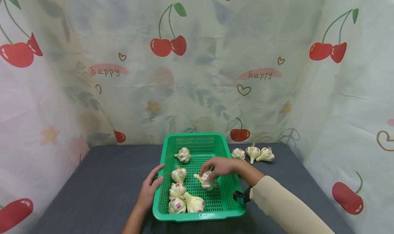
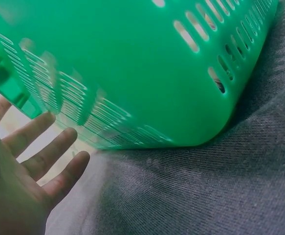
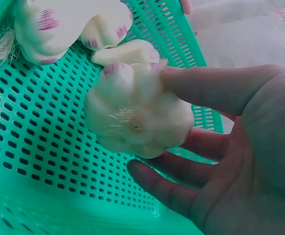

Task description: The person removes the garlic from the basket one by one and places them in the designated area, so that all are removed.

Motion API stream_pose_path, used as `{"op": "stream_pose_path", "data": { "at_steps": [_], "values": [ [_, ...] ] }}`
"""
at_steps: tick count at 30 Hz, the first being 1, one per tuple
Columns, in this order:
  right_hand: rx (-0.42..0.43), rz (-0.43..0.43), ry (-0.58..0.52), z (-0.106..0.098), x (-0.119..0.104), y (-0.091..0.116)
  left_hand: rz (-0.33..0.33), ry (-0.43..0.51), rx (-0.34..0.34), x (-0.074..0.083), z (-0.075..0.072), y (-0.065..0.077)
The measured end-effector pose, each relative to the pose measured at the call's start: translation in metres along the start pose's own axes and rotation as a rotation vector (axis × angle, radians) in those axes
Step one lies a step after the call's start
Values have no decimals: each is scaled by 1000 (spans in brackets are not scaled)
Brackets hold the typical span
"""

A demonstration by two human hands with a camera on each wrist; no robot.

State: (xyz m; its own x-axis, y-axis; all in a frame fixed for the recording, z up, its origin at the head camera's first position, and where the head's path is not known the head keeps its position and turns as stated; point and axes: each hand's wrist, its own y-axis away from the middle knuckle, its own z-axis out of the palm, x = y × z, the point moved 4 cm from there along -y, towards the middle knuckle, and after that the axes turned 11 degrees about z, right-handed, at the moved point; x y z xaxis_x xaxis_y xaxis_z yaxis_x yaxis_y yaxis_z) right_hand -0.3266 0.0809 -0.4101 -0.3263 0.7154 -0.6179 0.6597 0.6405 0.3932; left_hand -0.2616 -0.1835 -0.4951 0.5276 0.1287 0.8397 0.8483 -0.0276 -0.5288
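Note:
My right hand (image 1: pixel 220 167) is inside a green plastic basket (image 1: pixel 197 218), its thumb and fingers gripping a garlic bulb (image 1: pixel 207 181) with purple marks. In the right wrist view that bulb (image 3: pixel 137 112) shows its root end toward the camera, the thumb on one side and fingers on the other. Several more bulbs lie in the basket: a group along the left side, among them one at the front (image 1: pixel 195 204), and a single bulb (image 1: pixel 184 155) farther back. At the basket's left rim rests my left hand (image 1: pixel 149 186), its fingers extended beside the outer wall (image 2: pixel 122 73).
Outside the basket, to the back right, three garlic bulbs (image 1: pixel 253 153) lie on the dark grey tabletop (image 1: pixel 107 182). A cherry-print curtain (image 1: pixel 197 90) hangs behind the table and along both sides. A black device (image 1: pixel 242 196) is strapped to the right wrist.

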Motion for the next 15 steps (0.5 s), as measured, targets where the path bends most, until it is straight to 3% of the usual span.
{"op": "stream_pose_path", "data": {
  "at_steps": [7,15],
  "values": [
    [96,-85,-5,-10,1,8,1,6,2,0,0,0],
    [239,-65,-97,-23,7,17,-9,-5,5,1,0,0]
  ]
}}
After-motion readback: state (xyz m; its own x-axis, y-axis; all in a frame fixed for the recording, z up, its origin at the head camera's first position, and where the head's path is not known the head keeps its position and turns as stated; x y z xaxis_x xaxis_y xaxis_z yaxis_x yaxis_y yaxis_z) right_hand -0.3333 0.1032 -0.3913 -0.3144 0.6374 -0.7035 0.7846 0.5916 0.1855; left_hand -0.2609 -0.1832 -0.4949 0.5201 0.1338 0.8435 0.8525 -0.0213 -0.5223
